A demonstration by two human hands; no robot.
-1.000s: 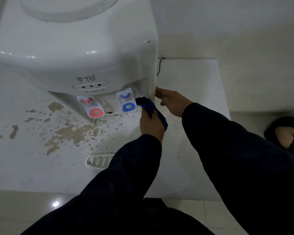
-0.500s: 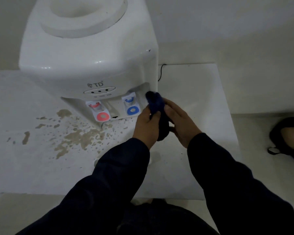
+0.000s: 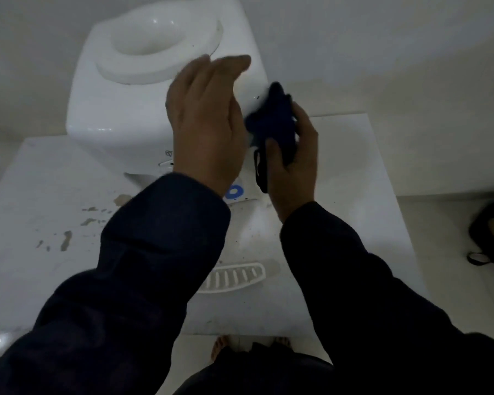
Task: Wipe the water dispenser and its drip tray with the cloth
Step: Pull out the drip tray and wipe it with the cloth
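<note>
Plastic, white, smooth and shiny, makes the boxy water dispenser [image 3: 120, 109], which has a round dip on top. It stands on a flat white table [image 3: 40, 181] with brown spots [image 3: 66, 240]. The drip tray [image 3: 234, 276] is a curved white piece with slots. It lies on the table, away from the dispenser and near the person.

The right hand [image 3: 294, 161] grips a soft dark blue cloth [image 3: 274, 121], bunched up against the dispenser's right corner. The left hand [image 3: 206, 118] is spread flat with straight fingers over the top. I cannot tell if it touches.

The left sleeve [image 3: 160, 252] hides part of the tray and most of the blue tap [image 3: 236, 191].
</note>
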